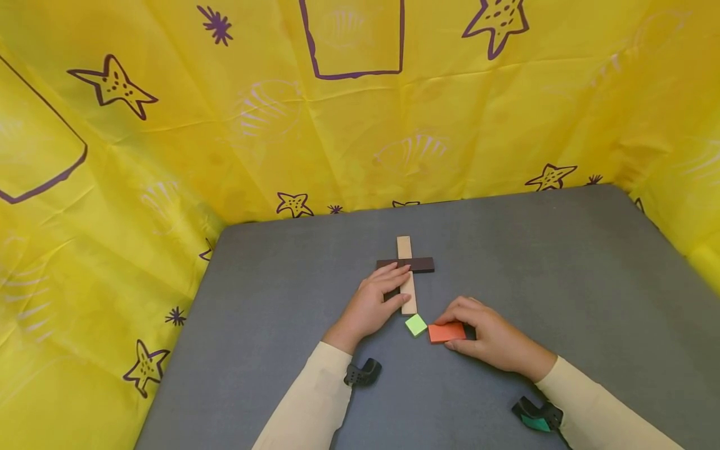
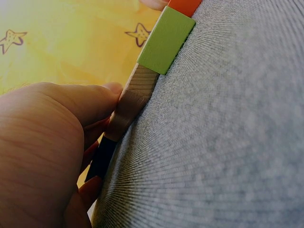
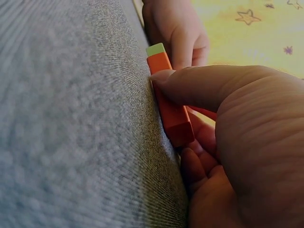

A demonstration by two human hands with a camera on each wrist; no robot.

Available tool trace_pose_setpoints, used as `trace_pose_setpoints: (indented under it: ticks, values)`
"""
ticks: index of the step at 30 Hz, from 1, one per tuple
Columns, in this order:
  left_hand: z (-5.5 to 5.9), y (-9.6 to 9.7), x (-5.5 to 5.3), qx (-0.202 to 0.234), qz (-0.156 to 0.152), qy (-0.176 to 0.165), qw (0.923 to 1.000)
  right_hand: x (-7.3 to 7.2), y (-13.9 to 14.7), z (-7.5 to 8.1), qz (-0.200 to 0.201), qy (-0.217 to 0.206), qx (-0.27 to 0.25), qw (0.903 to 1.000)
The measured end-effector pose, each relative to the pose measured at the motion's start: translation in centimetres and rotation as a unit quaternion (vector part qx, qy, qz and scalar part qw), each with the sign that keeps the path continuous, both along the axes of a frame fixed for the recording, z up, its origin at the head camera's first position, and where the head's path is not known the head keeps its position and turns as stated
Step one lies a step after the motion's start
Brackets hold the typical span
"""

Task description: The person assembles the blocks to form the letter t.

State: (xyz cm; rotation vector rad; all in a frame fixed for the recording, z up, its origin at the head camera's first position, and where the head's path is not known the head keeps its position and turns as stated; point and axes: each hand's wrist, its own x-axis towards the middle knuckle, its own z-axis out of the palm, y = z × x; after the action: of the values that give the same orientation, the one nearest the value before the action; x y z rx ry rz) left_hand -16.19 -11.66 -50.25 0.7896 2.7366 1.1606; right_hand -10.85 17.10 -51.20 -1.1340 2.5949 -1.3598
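Observation:
My left hand (image 1: 371, 303) rests over a flat arrangement of blocks with its fingers fairly straight. Its fingertips touch a dark brown plank (image 1: 423, 265) and its thumb lies on the lower pale wooden plank (image 1: 409, 303). A second pale plank (image 1: 404, 246) extends beyond the dark one, lined up with the lower plank. At the near end of the lower plank sits a green block (image 1: 416, 325), turned like a diamond. Just right of it, my right hand (image 1: 495, 337) pinches an orange block (image 3: 173, 109) lying on the table, thumb on the near side and fingers on the far side.
The grey cloth-covered table (image 1: 270, 300) reaches back to a yellow curtain (image 1: 349, 137) printed with starfish and shells, which also hangs along both sides. A black band mount sits at each wrist, the right one (image 1: 537, 414) with a teal patch.

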Motion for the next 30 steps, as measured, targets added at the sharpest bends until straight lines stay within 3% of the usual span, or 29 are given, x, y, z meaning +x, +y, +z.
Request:
trace_pose_setpoints:
  ticks: [30]
  values:
    - [0.24,0.09,0.09,0.001,-0.001,-0.002,1.0000,-0.04,0.05,-0.25,0.008,0.007,-0.002,0.9999]
